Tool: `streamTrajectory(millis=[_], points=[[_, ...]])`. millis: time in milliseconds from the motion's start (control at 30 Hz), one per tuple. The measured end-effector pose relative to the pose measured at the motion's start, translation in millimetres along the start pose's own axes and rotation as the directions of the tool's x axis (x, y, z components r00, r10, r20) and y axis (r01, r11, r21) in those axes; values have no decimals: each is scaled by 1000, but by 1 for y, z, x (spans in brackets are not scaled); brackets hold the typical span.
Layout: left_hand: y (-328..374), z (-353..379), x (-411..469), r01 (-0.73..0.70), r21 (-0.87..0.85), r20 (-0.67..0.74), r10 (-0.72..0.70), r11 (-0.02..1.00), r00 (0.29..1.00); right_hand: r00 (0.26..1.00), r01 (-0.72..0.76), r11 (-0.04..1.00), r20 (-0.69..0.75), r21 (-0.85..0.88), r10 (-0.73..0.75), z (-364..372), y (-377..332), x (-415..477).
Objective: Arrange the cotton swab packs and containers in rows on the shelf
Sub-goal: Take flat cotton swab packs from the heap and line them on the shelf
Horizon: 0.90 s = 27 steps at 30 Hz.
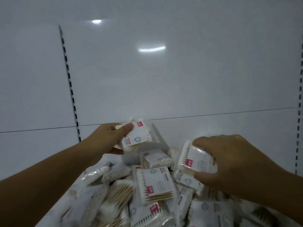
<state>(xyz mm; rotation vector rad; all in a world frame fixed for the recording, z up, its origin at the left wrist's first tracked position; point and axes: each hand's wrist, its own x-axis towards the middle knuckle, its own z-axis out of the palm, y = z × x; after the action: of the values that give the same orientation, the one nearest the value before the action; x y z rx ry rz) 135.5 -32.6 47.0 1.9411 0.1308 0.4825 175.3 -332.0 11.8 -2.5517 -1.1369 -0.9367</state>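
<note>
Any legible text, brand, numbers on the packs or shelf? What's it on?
No text is readable.
Left pack, gripped by left hand: red tag, barcode, blue logo, all blurred.
Right pack, gripped by right hand: red tag, grey print, blurred.
Middle pack on the pile: red tag, grey print, blurred.
Back panel: no text.

Your left hand is left of centre, holding a stack of packs over the far end of the pile. Your right hand is to the right and nearer you, gripping one pack just above the pile's right side. The pile lies on the shelf, packs overlapping, below and between both hands. The back panel stands behind everything. One slotted upright is behind your left hand, another upright at the far right edge.
</note>
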Motion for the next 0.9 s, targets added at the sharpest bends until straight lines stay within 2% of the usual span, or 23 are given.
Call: streamTrajectory(millis=[100,200,300,367,433,600,700,900], points=[[1,-15,-21,-52,-44,-73,48,998,996,999,-2,959,-41,285,15,-25,-23,18],[-6,-36,-53,-77,-128,-165,55,989,985,994,101,853,-86,512,-66,-26,-74,38],[-27,-77,-94,-51,-136,-240,17,989,971,969,249,818,-135,518,-209,-14,-147,60],[-43,-114,-124,-40,-89,-287,13,995,958,931,362,802,-145,475,-334,-2,-201,76],[-60,-159,-159,-22,-34,-363,8,999,932,902,417,757,-128,504,-412,8,-262,91],[-109,-291,-255,42,-101,-559,-92,994,824,855,332,572,17,750,-519,25,-434,118],[-145,-356,-302,57,-184,-666,-167,981,727,830,309,489,20,816,-558,49,-527,126],[-193,-445,-370,-19,-442,-693,-328,897,642,802,246,410,54,878,-596,97,-666,138]])
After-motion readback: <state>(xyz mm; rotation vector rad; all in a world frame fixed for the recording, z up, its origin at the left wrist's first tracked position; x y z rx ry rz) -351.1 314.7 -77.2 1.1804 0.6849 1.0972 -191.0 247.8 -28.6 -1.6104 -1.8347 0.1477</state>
